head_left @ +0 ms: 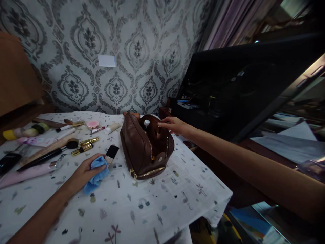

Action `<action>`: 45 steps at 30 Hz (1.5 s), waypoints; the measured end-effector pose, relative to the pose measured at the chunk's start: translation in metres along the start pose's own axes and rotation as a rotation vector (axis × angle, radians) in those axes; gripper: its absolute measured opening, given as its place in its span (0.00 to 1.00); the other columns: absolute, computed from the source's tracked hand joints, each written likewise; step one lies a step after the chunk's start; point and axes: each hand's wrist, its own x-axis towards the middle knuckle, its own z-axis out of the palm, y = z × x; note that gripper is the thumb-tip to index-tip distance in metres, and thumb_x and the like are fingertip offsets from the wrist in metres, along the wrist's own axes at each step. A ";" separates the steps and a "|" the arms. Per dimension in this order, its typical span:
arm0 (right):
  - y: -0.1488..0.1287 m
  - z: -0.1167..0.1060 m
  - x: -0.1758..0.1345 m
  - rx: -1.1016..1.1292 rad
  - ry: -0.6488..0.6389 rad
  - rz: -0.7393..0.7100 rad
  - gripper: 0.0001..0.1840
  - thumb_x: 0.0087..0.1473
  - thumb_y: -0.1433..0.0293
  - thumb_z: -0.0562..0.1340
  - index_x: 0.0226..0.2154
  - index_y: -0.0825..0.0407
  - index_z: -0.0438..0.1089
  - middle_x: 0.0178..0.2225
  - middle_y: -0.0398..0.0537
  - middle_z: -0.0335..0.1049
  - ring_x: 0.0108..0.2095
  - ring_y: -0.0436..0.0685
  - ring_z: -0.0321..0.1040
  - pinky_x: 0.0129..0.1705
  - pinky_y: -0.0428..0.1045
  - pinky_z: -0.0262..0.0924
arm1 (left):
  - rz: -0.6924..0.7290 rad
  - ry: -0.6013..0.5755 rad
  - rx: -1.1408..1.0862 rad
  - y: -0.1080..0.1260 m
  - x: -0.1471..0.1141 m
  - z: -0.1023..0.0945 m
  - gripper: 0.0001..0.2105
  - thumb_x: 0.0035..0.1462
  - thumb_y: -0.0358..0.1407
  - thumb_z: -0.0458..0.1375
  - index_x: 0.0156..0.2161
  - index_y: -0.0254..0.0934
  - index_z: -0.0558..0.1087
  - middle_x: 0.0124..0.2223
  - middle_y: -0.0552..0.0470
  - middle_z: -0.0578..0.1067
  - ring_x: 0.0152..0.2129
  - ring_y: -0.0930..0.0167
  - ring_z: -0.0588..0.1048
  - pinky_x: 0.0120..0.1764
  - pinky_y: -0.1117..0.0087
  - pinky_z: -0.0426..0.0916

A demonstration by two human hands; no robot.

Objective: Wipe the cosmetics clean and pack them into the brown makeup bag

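My left hand (86, 171) is closed around a crumpled blue cloth (98, 174) and a small bottle with a black cap (112, 152), which looks like foundation. The bottle pokes out past my fingertips, just left of a brown leather makeup bag (135, 144). This bag stands unzipped on the table, its mouth spread wide. At its far right rim, my right hand (174, 124) pinches the edge, fingers partly hidden by the bag wall. Inside the bag, a dark bottle with a white cap (146, 122) shows near the back.
Several cosmetics lie to the left: a makeup brush (57, 150), gold lipstick tubes (82, 149), a pink compact (93, 125), a pink tube (30, 173) and a cream tube (112, 128). A patterned white cloth (132, 210) covers the table. A large black panel (243, 84) stands at the right.
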 end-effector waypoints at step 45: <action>-0.078 0.281 -0.081 0.470 -0.137 -0.443 0.26 0.54 0.74 0.59 0.56 0.55 0.65 0.51 0.57 0.70 0.52 0.62 0.68 0.57 0.61 0.63 | 0.203 0.432 0.979 -0.004 0.009 -0.037 0.09 0.61 0.34 0.51 0.37 0.36 0.73 0.37 0.45 0.78 0.35 0.62 0.76 0.39 0.65 0.68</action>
